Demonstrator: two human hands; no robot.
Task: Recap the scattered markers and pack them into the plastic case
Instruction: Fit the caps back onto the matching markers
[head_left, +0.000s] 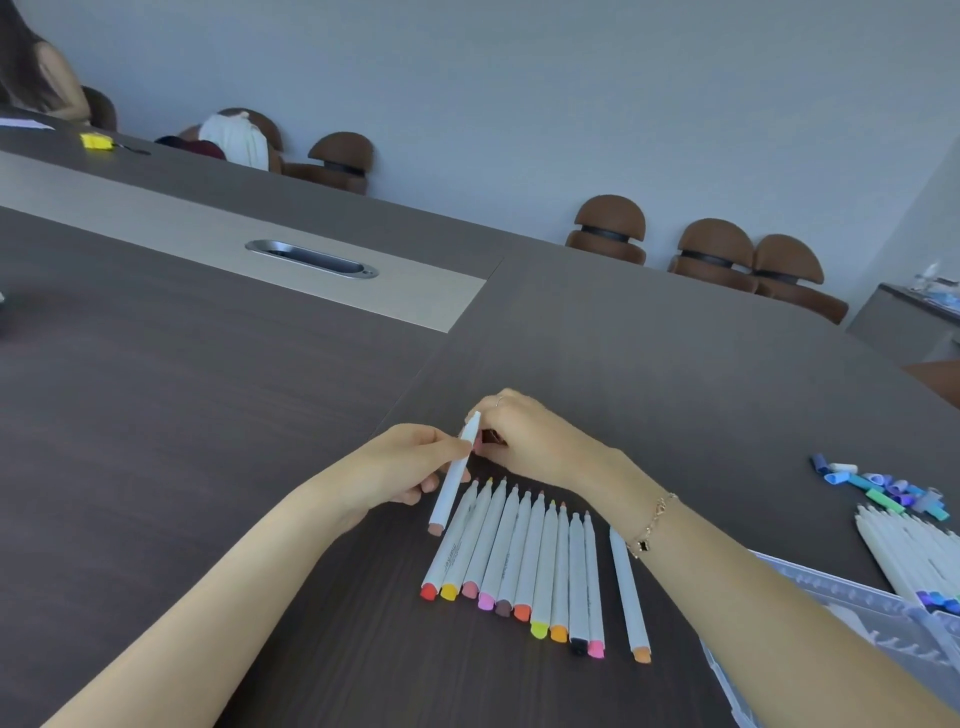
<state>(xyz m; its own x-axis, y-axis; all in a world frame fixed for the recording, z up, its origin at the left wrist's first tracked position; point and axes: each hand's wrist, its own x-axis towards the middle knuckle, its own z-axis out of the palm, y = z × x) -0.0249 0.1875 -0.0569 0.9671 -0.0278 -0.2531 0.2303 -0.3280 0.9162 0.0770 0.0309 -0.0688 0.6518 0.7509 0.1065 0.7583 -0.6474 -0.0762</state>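
Observation:
My left hand (410, 462) grips a white marker (451, 483) with a tan end, tilted with its tip up. My right hand (524, 436) is curled at that marker's top end; what its fingers pinch is hidden. Below the hands, several uncapped white markers (519, 551) with red, yellow, pink, brown, orange and black ends lie side by side on the dark table, and one orange-ended marker (628, 592) lies a little apart to their right. The clear plastic case (852, 603) sits at the lower right, partly behind my right forearm.
Loose blue, purple and green caps (878, 486) lie at the right, above a second bunch of white markers (909, 556) resting on the case. A metal cable port (311, 258) is set in the table's pale strip. Brown chairs (711, 252) line the far edge. A person (36, 67) sits far left.

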